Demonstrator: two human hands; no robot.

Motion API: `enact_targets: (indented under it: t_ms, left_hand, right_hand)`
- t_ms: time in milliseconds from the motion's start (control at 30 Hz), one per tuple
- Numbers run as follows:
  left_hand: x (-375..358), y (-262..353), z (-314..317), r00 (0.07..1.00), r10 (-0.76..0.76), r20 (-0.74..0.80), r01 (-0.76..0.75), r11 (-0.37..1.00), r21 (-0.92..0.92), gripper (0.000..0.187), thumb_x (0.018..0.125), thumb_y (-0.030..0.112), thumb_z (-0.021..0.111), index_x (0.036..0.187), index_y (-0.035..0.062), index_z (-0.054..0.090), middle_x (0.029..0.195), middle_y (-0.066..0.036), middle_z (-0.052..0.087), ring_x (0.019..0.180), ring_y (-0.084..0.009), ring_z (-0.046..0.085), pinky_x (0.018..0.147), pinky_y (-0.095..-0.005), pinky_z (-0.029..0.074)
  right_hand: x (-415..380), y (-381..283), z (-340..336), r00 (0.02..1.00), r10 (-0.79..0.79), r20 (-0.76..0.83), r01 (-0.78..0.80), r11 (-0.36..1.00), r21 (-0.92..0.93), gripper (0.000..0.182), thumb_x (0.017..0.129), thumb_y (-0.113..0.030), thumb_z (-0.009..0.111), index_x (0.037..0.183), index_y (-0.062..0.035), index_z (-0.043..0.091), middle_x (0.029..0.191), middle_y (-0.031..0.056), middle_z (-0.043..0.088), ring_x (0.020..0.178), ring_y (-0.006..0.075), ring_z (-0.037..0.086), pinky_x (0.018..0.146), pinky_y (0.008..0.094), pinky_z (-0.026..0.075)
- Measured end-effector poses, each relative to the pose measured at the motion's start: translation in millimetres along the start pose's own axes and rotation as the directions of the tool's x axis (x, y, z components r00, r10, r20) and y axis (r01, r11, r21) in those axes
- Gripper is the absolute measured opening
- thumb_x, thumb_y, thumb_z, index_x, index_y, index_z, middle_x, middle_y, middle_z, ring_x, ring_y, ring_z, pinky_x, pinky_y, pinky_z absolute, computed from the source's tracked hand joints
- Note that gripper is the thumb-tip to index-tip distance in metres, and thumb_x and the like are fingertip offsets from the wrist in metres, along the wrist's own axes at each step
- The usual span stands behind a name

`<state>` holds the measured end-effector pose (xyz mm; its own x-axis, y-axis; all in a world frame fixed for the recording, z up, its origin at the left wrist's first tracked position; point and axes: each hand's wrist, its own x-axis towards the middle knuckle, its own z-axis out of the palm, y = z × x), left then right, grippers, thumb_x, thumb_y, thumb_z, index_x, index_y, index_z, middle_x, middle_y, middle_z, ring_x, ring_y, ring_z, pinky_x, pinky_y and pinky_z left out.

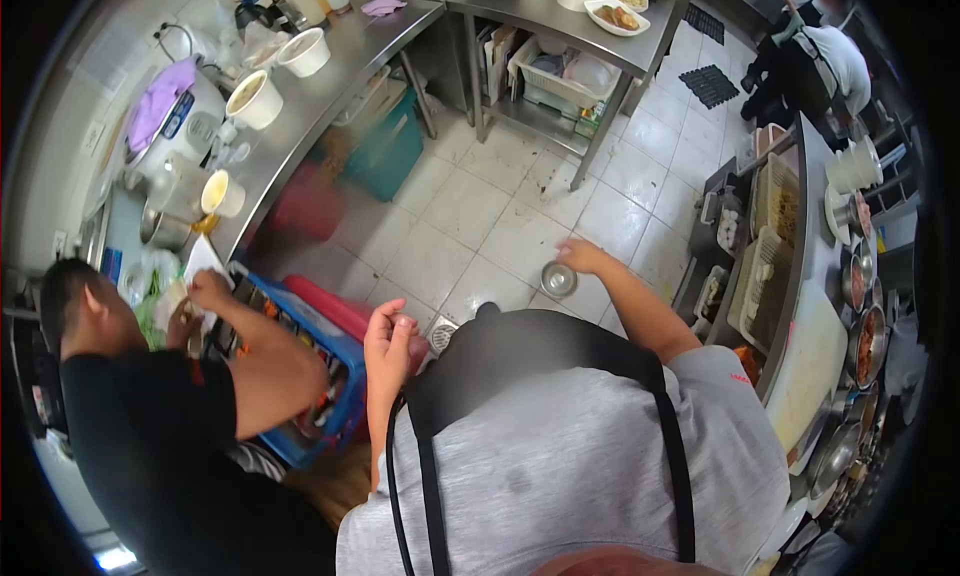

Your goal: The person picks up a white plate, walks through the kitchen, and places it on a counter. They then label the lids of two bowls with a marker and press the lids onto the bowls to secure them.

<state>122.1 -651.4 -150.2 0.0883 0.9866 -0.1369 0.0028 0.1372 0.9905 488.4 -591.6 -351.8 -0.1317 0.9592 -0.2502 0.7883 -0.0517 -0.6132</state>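
Note:
My right hand (pixel 580 256) is stretched forward over the floor. Its fingers grip the rim of a small round metal bowl (pixel 558 280), and I look down into its shiny inside. My left hand (pixel 390 344) is raised in front of my body on the left, fingers loosely bent, with nothing visible in it. Behind that hand lies a red object (pixel 328 304), partly covered by it. My black apron (pixel 530 361) shows between my two arms.
At left, a co-worker in black (pixel 170 416) handles food beside a blue crate (pixel 345 351). A steel counter (pixel 335 76) carries tubs and a cooker. A steel table (pixel 550 21) holds plated food. At right stands a counter with a cutting board (pixel 808 361); another person (pixel 835 61) bends beyond.

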Motion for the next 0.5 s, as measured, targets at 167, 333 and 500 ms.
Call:
enact_targets:
  t_ms: [167,333,500]
  left_hand:
    - [100.5,10.0,-13.5,1.0,0.007,-0.02,-0.007,1.0,0.015,0.025,0.082,0.012,0.046,0.104,-0.0009,0.044,0.073,-0.002,0.047,0.068,-0.0091,0.047,0.064,-0.0223,0.041]
    - [188.6,15.6,-7.6,0.999,-0.04,0.017,0.038,0.992,0.124,0.026,0.082,0.012,0.046,0.104,-0.0012,0.044,0.073,-0.002,0.048,0.068,-0.0086,0.047,0.064,-0.0221,0.041]
    - [285.9,14.0,27.5,0.999,-0.035,0.008,0.03,0.932,0.36,0.025,0.081,0.01,0.047,0.103,-0.001,0.046,0.07,-0.001,0.048,0.066,-0.0073,0.045,0.062,-0.0204,0.038]
  right_hand:
    - [-23.9,144.2,12.5,0.687,0.663,0.298,-0.453,0.71,-0.539,0.037,0.065,-0.03,0.058,0.093,-0.0052,0.059,0.099,0.0145,0.055,0.094,0.0298,0.051,0.082,0.037,0.041]
    - [36.9,228.6,-28.6,0.724,0.473,0.502,-0.235,0.854,-0.464,0.022,0.072,-0.018,0.051,0.09,-0.0071,0.055,0.083,0.008,0.056,0.07,0.0228,0.056,0.056,0.0361,0.045]
    - [214.5,207.8,-127.9,0.992,0.083,0.097,-0.023,0.864,-0.503,0.019,0.07,-0.018,0.048,0.066,-0.003,0.059,0.07,0.0111,0.06,0.068,0.0257,0.057,0.06,0.0353,0.046]
